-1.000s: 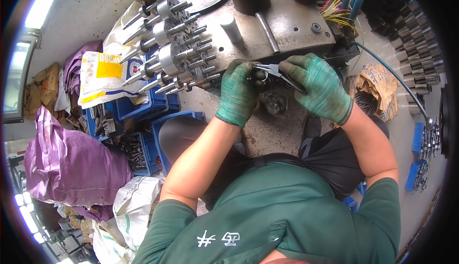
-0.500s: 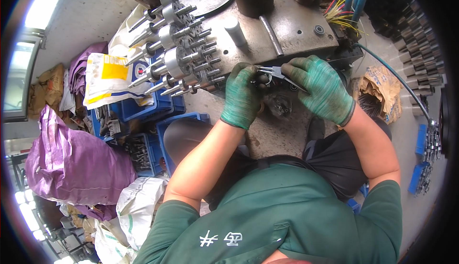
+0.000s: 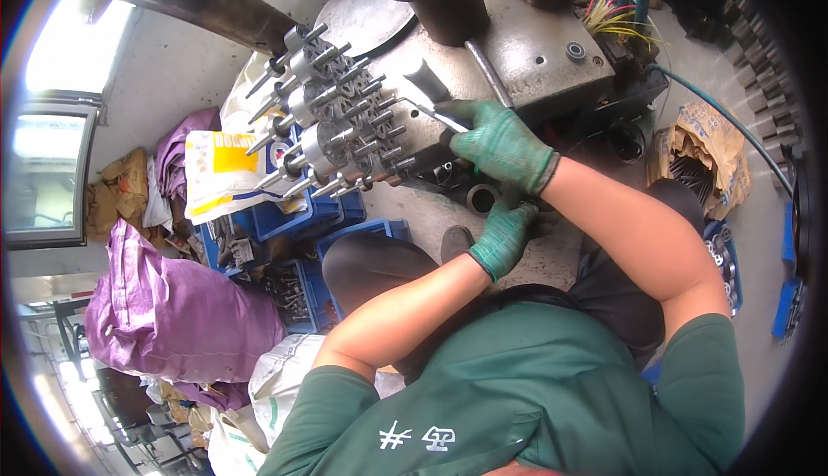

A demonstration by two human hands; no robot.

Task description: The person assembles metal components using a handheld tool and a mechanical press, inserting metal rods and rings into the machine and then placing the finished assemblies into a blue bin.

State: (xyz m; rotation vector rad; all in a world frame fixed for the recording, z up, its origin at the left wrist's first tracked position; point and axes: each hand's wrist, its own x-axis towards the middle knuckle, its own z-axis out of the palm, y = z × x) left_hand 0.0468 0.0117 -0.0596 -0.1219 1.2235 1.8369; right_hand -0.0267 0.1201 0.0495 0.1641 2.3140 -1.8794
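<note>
My right hand, in a green knit glove, is closed round slim silver pliers above the near edge of the metal bench. Their thin bent tip points left, toward a cluster of steel shafts with round collars. My left hand, gloved alike, is lower, between my knees and below my right wrist. Its fingers look curled, but they are partly hidden, and what they hold I cannot make out. Just left of its fingertips shows a dark round ring-like part.
On the metal bench stand a short steel cylinder, a rod and a bearing. Blue bins of parts and a purple sack lie at left. A torn paper sack of rods sits at right.
My right hand has moved left with the pliers, toward the shaft cluster. My left hand has dropped from the bench edge toward my lap. The view has shifted slightly.
</note>
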